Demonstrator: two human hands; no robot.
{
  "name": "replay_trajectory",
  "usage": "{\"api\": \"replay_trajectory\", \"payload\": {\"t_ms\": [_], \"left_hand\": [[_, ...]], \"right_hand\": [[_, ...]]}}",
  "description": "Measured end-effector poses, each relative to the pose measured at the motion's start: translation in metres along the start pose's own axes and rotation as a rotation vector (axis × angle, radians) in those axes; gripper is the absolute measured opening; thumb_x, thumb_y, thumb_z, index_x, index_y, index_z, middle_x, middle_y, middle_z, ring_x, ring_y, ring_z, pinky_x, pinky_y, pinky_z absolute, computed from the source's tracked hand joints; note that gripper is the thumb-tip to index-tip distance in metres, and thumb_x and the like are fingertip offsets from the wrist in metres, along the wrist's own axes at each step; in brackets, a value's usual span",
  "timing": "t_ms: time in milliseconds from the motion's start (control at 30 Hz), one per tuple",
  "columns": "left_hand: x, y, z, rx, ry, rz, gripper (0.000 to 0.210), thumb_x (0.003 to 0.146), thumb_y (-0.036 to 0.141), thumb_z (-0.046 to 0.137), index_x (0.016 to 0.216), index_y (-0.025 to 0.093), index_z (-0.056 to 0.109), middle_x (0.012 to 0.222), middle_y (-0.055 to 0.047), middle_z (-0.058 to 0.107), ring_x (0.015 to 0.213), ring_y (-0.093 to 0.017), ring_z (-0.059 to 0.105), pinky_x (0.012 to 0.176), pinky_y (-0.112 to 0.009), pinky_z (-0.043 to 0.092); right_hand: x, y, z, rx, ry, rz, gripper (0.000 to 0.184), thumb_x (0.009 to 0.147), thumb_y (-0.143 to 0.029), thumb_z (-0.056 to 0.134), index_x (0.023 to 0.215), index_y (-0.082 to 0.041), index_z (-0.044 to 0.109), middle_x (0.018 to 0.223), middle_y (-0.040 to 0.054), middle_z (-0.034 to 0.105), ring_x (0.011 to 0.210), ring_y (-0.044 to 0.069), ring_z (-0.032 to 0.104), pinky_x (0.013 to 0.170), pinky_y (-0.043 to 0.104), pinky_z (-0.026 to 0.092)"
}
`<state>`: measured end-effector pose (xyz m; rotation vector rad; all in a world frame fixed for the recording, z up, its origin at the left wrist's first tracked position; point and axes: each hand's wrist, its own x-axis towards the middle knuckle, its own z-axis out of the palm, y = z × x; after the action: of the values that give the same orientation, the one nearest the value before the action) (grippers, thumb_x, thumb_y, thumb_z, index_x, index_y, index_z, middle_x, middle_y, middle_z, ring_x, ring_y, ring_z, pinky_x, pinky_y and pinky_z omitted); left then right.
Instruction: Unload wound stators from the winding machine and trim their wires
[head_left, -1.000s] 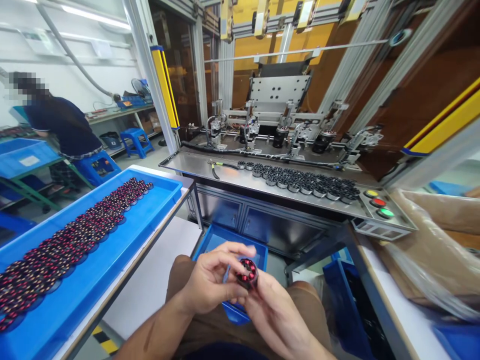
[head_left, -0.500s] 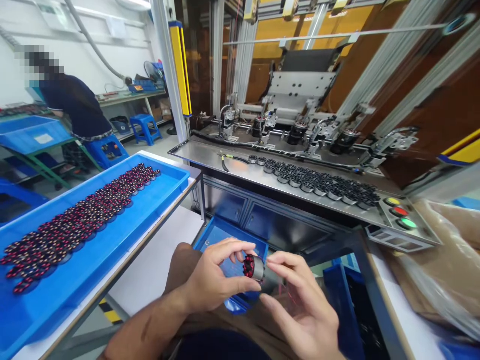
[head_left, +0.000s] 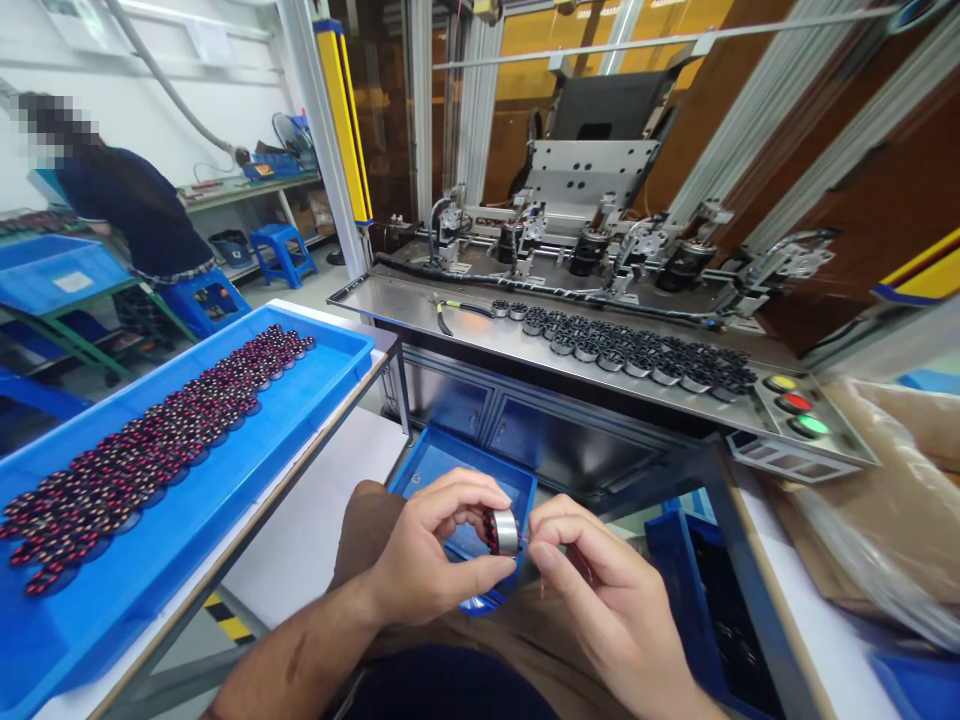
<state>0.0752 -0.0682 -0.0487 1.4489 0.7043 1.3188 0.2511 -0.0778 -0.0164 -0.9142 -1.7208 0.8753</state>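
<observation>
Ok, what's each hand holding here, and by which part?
Left hand: the round metal-sided part, by its outer side. Right hand: apparently thin reddish wires, pinched; exact spot unclear.

Readable text: none | White label (head_left: 73,282) on the side of a blue bin (head_left: 30,287), far left: print too small to read | Pale sheet (head_left: 208,43) on the wall (head_left: 217,92), upper left: blurred, unreadable | Floor tape (head_left: 229,622), lower left: yellow-and-black warning stripes
</observation>
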Motion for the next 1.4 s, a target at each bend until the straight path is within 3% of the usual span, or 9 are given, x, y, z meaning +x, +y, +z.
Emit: {"api": "replay_trajectory", "payload": {"t_ms": [167,400,500,833,933,1033,1100,1233,1400], "left_hand": [[0.001,0.001,0.001,0.084,-0.014,0.064,0.04,0.074,0.013,0.079,0.111,0.025,0.066,0.108,-0.005,0.065,0.103,-0.017,0.063,0.091,-0.026,0.052],[0.006,0.02,-0.009,0.544,-0.046,0.355,0.035,0.076,0.007,0.072,0.109,0.014,0.063,0.103,-0.012,0.071,0.099,-0.019,0.067,0.09,-0.026,0.053],[0.005,0.023,-0.009,0.656,-0.105,0.428,0.036,0.08,0.005,0.066,0.114,0.013,0.06,0.106,-0.013,0.072,0.101,-0.02,0.068,0.093,-0.029,0.053],[-0.006,0.032,-0.033,0.437,-0.25,0.208,0.033,0.08,0.011,0.07,0.111,0.021,0.069,0.111,-0.012,0.072,0.1,-0.022,0.069,0.091,-0.029,0.054],[-0.011,0.025,-0.047,0.291,-0.126,0.132,0.034,0.076,0.012,0.074,0.108,0.022,0.071,0.108,-0.012,0.073,0.101,-0.023,0.069,0.09,-0.03,0.055],[-0.014,0.014,-0.057,0.124,0.1,0.036,0.03,0.075,0.014,0.077,0.104,0.022,0.074,0.109,-0.011,0.072,0.105,-0.024,0.067,0.086,-0.029,0.056],[-0.014,0.006,-0.061,0.024,0.225,-0.054,0.029,0.075,0.016,0.076,0.104,0.021,0.074,0.114,-0.011,0.07,0.104,-0.024,0.067,0.084,-0.029,0.057],[-0.016,-0.002,-0.07,-0.056,0.357,-0.23,0.033,0.077,0.017,0.075,0.109,0.018,0.072,0.106,-0.01,0.073,0.091,-0.02,0.07,0.083,-0.026,0.057],[-0.023,-0.004,-0.092,-0.098,0.441,-0.283,0.036,0.076,0.021,0.076,0.111,0.018,0.07,0.101,-0.008,0.075,0.089,-0.019,0.07,0.085,-0.027,0.056]], "right_hand": [[0.0,0.004,-0.002,-0.016,-0.003,0.028,0.022,0.094,-0.024,0.055,0.072,-0.022,0.056,0.071,0.0,0.058,0.067,0.014,0.057,0.062,0.024,0.046],[0.007,0.008,-0.033,-0.155,-0.015,0.009,0.012,0.093,-0.03,0.058,0.083,-0.024,0.06,0.081,0.0003,0.063,0.074,0.014,0.061,0.067,0.021,0.048],[0.012,-0.005,-0.032,-0.178,-0.153,-0.072,0.011,0.088,-0.033,0.065,0.089,-0.024,0.061,0.087,0.0013,0.064,0.079,0.016,0.062,0.071,0.024,0.049],[0.047,-0.014,-0.03,-0.209,-0.512,-0.022,0.025,0.096,-0.032,0.053,0.073,-0.022,0.057,0.075,0.0028,0.063,0.071,0.016,0.06,0.061,0.026,0.048],[0.085,-0.002,-0.034,-0.328,-0.571,-0.059,0.028,0.094,-0.037,0.055,0.071,-0.021,0.059,0.073,0.0024,0.065,0.068,0.016,0.061,0.063,0.027,0.05],[0.148,0.021,-0.026,-0.617,-0.39,-0.073,0.019,0.089,-0.038,0.061,0.082,-0.02,0.065,0.084,0.004,0.07,0.078,0.019,0.065,0.075,0.031,0.054],[0.198,0.039,-0.009,-0.739,-0.258,-0.057,0.025,0.088,-0.038,0.064,0.101,-0.017,0.066,0.103,0.0099,0.07,0.092,0.023,0.066,0.085,0.037,0.053],[0.279,0.077,0.038,-0.9,-0.202,0.003,0.042,0.09,-0.035,0.065,0.125,-0.015,0.057,0.133,0.0138,0.057,0.118,0.027,0.057,0.1,0.047,0.046],[0.313,0.111,0.075,-1.045,-0.239,0.158,0.04,0.093,-0.038,0.061,0.128,-0.018,0.055,0.133,0.0103,0.055,0.117,0.027,0.056,0.098,0.052,0.047]]}}
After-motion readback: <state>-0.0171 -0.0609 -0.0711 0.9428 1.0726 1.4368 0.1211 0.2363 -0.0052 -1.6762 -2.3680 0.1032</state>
